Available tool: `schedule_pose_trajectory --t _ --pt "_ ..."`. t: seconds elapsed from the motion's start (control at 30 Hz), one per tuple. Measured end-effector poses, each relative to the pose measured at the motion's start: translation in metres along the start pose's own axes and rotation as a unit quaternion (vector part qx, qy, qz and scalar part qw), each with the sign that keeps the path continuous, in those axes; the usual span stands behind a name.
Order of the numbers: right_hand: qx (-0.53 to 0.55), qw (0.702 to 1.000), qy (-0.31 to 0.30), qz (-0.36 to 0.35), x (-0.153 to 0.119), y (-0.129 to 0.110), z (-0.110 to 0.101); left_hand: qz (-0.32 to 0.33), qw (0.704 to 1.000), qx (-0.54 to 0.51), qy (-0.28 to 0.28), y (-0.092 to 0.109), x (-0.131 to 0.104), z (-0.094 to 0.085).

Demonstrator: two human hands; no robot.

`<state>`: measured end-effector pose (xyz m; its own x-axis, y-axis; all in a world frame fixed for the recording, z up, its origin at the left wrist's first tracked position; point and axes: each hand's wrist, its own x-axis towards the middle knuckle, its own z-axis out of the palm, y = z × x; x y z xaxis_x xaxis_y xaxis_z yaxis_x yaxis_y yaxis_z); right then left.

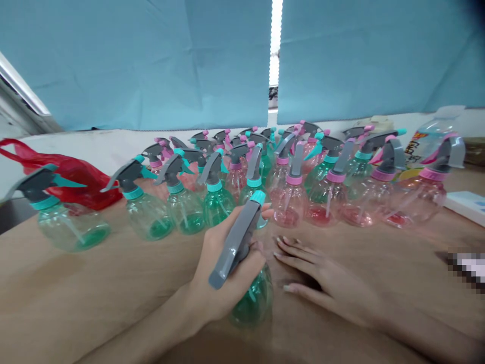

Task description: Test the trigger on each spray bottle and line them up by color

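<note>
Sideways, left hand (pixel 223 268) around green spray bottle (pixel 253 296).

A brown desk (pixel 113 283) fills the lower frame. Green spray bottles (pixel 182 205) stand mid-left, pink spray bottles (pixel 333 197) mid-right, a red bag (pixel 71 174) at left, a white box (pixel 468 205) at the right edge.

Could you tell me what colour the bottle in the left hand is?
Green spray bottle, grey trigger, teal nozzle; head view.

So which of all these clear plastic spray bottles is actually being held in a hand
The green-tinted spray bottle with the grey trigger, nearest the camera: the left hand grips its neck. All others stand untouched in rows behind.
</note>
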<state>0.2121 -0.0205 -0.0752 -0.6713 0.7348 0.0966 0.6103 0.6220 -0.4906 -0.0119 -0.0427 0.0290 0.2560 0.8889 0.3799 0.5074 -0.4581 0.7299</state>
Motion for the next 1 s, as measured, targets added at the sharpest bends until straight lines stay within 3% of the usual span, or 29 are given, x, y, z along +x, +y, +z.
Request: schedule_pose_trajectory --t 0.47,0.73,1.0 --pt "0.001 1.0 -0.004 0.008 0.001 -0.002 -0.001 -0.046 0.995 -0.084 -0.021 0.01 0.002 -0.006" --pt "0.009 1.0 0.007 0.002 0.0 -0.001 0.0 0.01 1.0 -0.001 0.014 0.005 0.003 -0.006" --pt "-0.011 1.0 -0.006 0.006 0.0 -0.002 0.0 -0.001 0.998 -0.053 0.032 0.005 0.001 0.003"
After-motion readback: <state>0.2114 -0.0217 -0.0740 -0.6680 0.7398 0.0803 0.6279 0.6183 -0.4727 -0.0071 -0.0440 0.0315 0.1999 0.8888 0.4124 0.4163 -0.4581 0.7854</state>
